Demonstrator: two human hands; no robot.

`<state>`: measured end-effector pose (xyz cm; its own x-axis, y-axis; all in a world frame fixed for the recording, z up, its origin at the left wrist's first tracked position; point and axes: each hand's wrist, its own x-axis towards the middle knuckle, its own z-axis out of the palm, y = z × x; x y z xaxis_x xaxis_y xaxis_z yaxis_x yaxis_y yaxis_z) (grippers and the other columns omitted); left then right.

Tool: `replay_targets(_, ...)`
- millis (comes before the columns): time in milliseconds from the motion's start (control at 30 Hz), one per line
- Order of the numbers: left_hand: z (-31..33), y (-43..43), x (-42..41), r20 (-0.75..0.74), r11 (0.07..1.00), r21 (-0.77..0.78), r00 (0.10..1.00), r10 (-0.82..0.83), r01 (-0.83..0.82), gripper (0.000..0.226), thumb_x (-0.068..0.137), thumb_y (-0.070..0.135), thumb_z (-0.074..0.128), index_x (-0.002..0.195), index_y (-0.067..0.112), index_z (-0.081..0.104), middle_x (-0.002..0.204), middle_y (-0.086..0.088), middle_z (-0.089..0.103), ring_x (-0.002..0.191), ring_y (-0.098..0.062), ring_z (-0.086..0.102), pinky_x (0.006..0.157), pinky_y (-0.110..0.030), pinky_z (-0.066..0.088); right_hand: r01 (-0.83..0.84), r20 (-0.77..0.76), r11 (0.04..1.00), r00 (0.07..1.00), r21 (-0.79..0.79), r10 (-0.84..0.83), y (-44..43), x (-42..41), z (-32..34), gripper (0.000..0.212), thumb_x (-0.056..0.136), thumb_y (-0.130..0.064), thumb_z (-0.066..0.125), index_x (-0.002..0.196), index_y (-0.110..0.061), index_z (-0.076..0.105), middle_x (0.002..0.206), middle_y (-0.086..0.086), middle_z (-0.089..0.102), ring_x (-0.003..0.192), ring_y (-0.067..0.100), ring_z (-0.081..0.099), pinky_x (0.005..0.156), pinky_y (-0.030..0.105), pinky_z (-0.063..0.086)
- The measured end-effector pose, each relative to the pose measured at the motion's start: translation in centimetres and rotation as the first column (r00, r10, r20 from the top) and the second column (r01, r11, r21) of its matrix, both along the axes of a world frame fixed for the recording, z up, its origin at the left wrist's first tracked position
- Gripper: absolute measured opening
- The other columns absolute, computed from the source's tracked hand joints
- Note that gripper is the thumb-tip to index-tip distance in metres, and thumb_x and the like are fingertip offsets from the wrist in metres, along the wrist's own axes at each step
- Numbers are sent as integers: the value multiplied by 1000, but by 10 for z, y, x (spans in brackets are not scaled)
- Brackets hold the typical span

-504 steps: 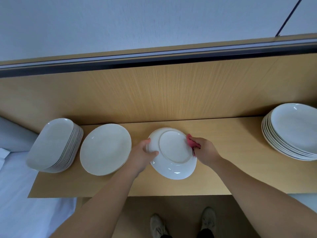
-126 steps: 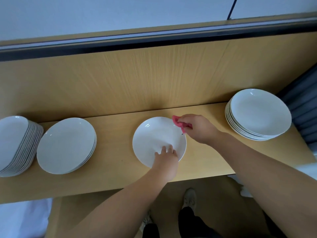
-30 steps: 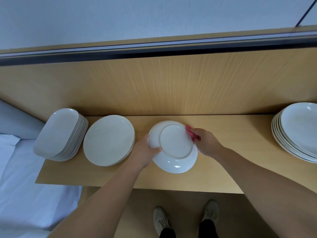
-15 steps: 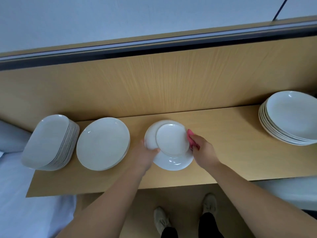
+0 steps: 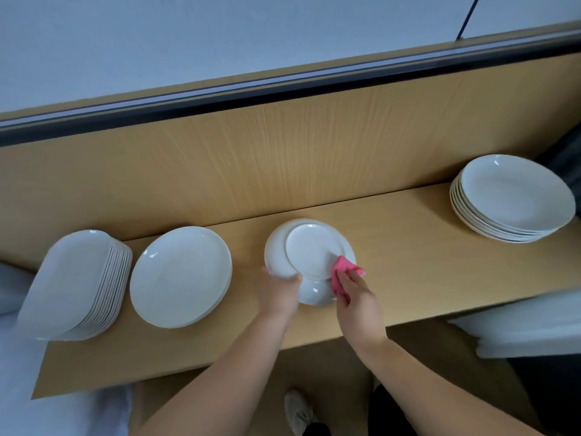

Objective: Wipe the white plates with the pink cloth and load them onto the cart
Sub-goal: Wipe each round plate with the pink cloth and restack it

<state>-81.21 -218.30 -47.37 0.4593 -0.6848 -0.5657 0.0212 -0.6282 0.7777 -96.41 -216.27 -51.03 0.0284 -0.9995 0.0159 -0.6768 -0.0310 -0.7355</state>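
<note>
plate (image 5: 309, 251): white, round, underside with foot ring facing the camera, tilted, held over the middle of the surface (image 5: 408, 262). Can't tell if any edge touches the wood.
left hand (image 5: 278, 289): gripping the plate rim at its 7 o'clock, thumb on the underside, fingers hidden behind.
right hand (image 5: 355, 297): closed on the pink cloth (image 5: 342, 272), fingers laid over it.
pink cloth: bunched, pressed on the plate's underside and rim at 4 o'clock; one corner sticks out to the right of the fingers.
round stack (image 5: 180, 276): white plates face up, at 9 o'clock of the held plate, near but apart from it.
oval stack (image 5: 75, 284): white oval dishes, further out at 9 o'clock, just beside the round stack, leaning left.
right stack (image 5: 515, 196): white deep plates face up, at 2 o'clock, well apart, at the surface's right end.
surface: light wood, narrow, with a matching wood back panel (image 5: 283, 158) at 12 o'clock.
wall (image 5: 220, 36): pale, above a dark strip along the panel's top.
floor side: one light shoe (image 5: 297, 410) at 6 o'clock, under the arms.
edges: white fabric (image 5: 12, 388) at lower left, blurred.
</note>
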Motion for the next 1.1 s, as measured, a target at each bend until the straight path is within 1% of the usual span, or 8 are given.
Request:
replay_targets(167, 1, -1, -8, -70, 998, -34, 997, 42, -45, 32, 81, 13, 71, 97, 26, 47, 89, 9, 56, 87, -18, 59, 84, -43, 56, -49, -35, 998, 998, -28, 48, 8, 4, 1, 46, 83, 11, 58, 126, -6, 64, 138, 16, 54, 110, 45, 58, 87, 45, 53)
replay_targets(367, 3, -3, -5, -20, 996, -84, 1000, -12, 11, 31, 73, 19, 75, 98, 27, 59, 92, 6, 67, 89, -18, 64, 81, -48, 58, -237, -206, 945, 960, -224, 192, -21, -10, 32, 56, 63, 19, 63, 111, -9, 72, 121, 15, 65, 86, 42, 65, 70, 42, 58)
replay_targets(533, 3, -3, -8, -26, 991, -133, 999, -39, 35, 34, 72, 16, 77, 102, 27, 65, 91, 5, 70, 88, -14, 67, 76, -42, 60, -565, -391, 824, 767, -36, 509, -66, -5, 37, 52, 70, 12, 54, 110, -17, 71, 127, 3, 62, 96, 35, 58, 72, 41, 53)
replay_targets(633, 4, -5, -10, 41, 987, -130, 995, -89, 93, 26, 77, 13, 75, 88, 31, 61, 85, 5, 68, 82, -14, 66, 75, -46, 59, -683, -421, 728, 644, 60, 639, -89, 6, 32, 32, 82, 2, 53, 102, -16, 69, 121, -1, 61, 102, 33, 55, 77, 43, 51)
replay_targets(700, 2, -6, -11, 83, 986, -116, 990, -114, 123, 30, 79, 10, 72, 85, 34, 55, 84, 6, 65, 81, -14, 64, 75, -49, 58, -714, -411, 698, 621, 56, 668, -102, 13, 31, 20, 88, -9, 52, 96, -14, 70, 111, 1, 64, 98, 34, 57, 75, 41, 51)
replay_targets(800, -2, -6, -9, 125, 981, -123, 983, -137, 152, 29, 80, 11, 72, 95, 30, 55, 87, 7, 62, 83, -10, 62, 76, -46, 59, -711, -350, 703, 662, -14, 663, -121, 19, 26, 43, 86, -25, 37, 105, -12, 73, 107, 3, 69, 93, 26, 63, 77, 29, 52)
replay_targets(933, -3, -5, -10, 163, 977, -121, 975, -153, 174, 45, 80, 23, 75, 117, 20, 51, 102, 4, 61, 95, -15, 61, 77, -41, 60, -705, -369, 704, 634, 84, 680, -142, 14, 36, 47, 82, 4, 48, 118, -20, 68, 123, -8, 61, 95, 10, 49, 73, 19, 35)
replay_targets(1100, -3, -5, -13, 75, 996, -67, 996, -48, 53, 57, 78, 20, 77, 122, 14, 40, 100, 7, 55, 95, -17, 58, 79, -45, 59, -656, -447, 739, 620, 156, 645, -150, -7, 35, 36, 78, 5, 50, 99, -17, 69, 109, -6, 61, 94, 23, 57, 74, 34, 49)
